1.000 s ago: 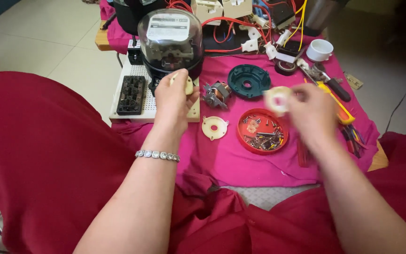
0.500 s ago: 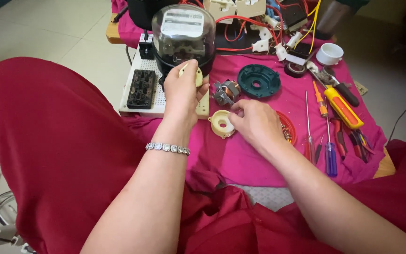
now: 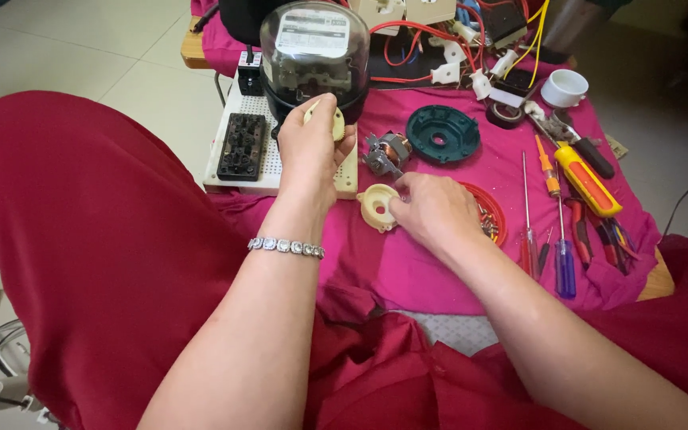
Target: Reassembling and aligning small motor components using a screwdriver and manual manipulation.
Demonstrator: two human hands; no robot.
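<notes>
- Far left, on the bench [image 3: 408,279] w/ its pink cloth: white perforated board [image 3: 236,139] carrying a black terminal block [image 3: 242,145]; lies flat, apart from both hands, looks parked out of the way.
- Behind it, glass-domed electric meter [image 3: 314,56] stands upright at the bench's back edge, wires running off to the right.
- Left hand [image 3: 310,151] raised just in front of the meter, fingers clenched round a small cream plastic piece [image 3: 336,125] w/ a thin stem poking up; probably held up off the cloth to keep it ready, can't be sure. Silver bracelet [image 3: 286,247] on that wrist.
- Small motor [image 3: 386,154] w/ copper winding lies on the cloth between the hands, nothing touching it.
- Cream round cap [image 3: 377,205] lies flat on the cloth; right hand [image 3: 435,211] rests on it, fingertips pinching its right rim, grasping it rather than lifting.
- Red round tray [image 3: 491,215] of small parts partly hidden under the right hand; dark green round cover [image 3: 442,134] behind it.
- Right side: screwdrivers [image 3: 559,239] & a yellow-handled tool [image 3: 588,179] laid in a row, handles toward the person, easy to grab.
- Vs 1 s ago: right hand was up holding a pale round piece over the tray; half a sec ago already down at the cap, as now. Left hand's grip unchanged.
</notes>
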